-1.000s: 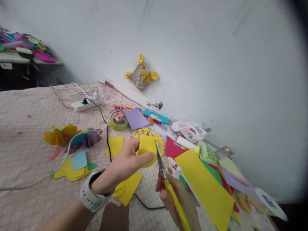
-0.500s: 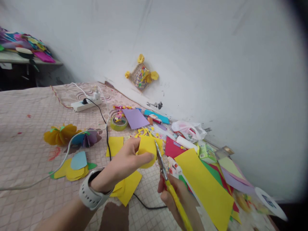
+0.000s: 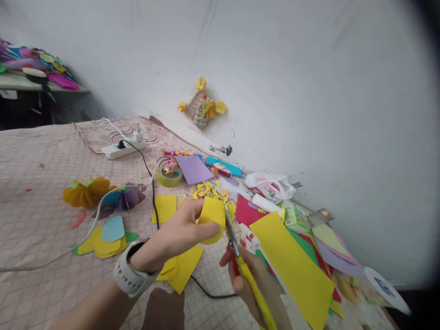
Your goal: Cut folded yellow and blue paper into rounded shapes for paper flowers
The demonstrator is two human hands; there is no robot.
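Holding a curved piece of yellow paper [image 3: 212, 220] clear of the surface, the left hand [image 3: 178, 229] grips it in bent fingers, which leaves its right edge exposed to the cutting side. A white smartwatch [image 3: 129, 270] sits on that wrist.

The right hand [image 3: 245, 284] is closed around yellow-handled scissors [image 3: 252, 293]. The blades point up beside the paper's edge; from my remote view I cannot tell how far apart they are or whether they are biting.

Stock on the patterned bedcover [image 3: 37, 183], as I log it:
- Long yellow sheet [image 3: 292, 270], lying right of the scissors, with a red sheet [image 3: 245, 211] just beyond, both within easy reach.
- Yellow square [image 3: 164, 208], just left of the held paper.
- Second yellow sheet [image 3: 184, 268], directly below the left wrist.
- Yellow offcuts [image 3: 208, 190], scattered just beyond the hands, where trimmings would naturally drop.
- Tape roll [image 3: 169, 176], beside a lilac sheet [image 3: 193, 168].
- Yellow paper flower [image 3: 85, 192], set well left, away from the cutting area.
- Power strip [image 3: 120, 150], pushed back near the wall.
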